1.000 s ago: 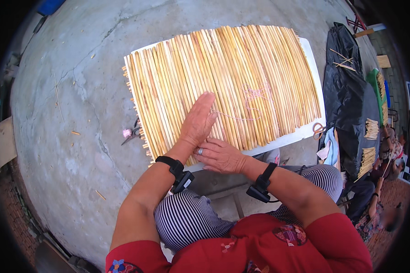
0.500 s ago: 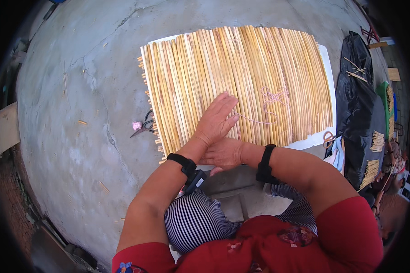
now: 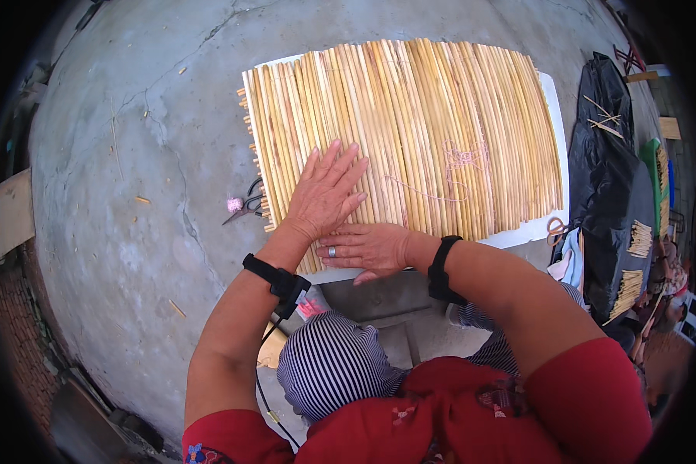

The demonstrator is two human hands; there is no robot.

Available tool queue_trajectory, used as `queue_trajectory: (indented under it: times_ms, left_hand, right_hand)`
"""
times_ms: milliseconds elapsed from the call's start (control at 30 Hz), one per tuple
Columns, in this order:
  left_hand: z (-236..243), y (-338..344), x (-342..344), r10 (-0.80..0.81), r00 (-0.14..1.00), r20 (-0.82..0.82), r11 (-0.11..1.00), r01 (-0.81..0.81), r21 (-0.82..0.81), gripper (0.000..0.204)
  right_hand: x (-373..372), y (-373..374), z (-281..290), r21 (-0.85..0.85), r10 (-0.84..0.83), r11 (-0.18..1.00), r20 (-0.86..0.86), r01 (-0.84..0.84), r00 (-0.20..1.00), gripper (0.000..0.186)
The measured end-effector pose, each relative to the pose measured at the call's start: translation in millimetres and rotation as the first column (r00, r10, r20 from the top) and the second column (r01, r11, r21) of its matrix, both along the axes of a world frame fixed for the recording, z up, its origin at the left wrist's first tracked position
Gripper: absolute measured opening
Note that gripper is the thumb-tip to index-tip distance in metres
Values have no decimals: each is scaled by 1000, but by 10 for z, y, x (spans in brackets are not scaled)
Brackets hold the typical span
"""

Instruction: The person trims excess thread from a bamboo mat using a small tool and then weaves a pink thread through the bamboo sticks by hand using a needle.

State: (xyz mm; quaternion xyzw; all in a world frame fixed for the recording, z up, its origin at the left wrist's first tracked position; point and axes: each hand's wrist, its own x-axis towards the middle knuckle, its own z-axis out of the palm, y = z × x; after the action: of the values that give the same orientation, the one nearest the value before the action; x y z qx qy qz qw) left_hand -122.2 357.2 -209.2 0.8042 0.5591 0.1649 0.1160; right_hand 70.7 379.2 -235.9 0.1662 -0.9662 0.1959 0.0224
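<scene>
A wide mat of pale yellow stalks [image 3: 410, 124], laid side by side, lies over a white board [image 3: 553, 116]. My left hand [image 3: 325, 189] rests flat on the stalks at the mat's left part, its fingers spread and pointing away from me. Below it, along the near edge, my right hand [image 3: 371, 249] lies with fingers stretched out to the left and a ring on one of them. Neither hand holds anything. To the right of both, a loose tangle of pink string [image 3: 465, 158] sits on the stalks, with one strand trailing toward my left hand.
Beside the mat's left edge on the concrete floor are dark scissors [image 3: 247, 205] and a small pink spool [image 3: 234, 205]. Orange-handled scissors [image 3: 555, 226] lie near the right corner. Black plastic sheeting [image 3: 603, 170] with bundles of short sticks [image 3: 629, 294] stretches along the right.
My left hand has slid left across the stalks, away from the pink string. My right hand has shifted slightly left, and its fingers now show beneath the left one.
</scene>
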Motion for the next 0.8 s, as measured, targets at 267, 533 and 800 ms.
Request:
queue_trajectory:
  times_ms: [267, 533, 800]
  left_hand:
    - [-131, -35, -63, -16, 984, -175, 1000, 14, -13, 72]
    - [-106, -69, -39, 0, 979, -205, 1000, -3, -13, 73]
    - [-94, -35, 11, 6, 970, -243, 999, -16, -37, 70]
  right_hand:
    - [-22, -3, -37, -34, 6, 999, 55, -4, 998, 71]
    - [-12, -47, 35, -7, -7, 1000, 69, 7, 998, 75]
    - [26, -22, -28, 5, 7, 1000, 48, -7, 999, 77]
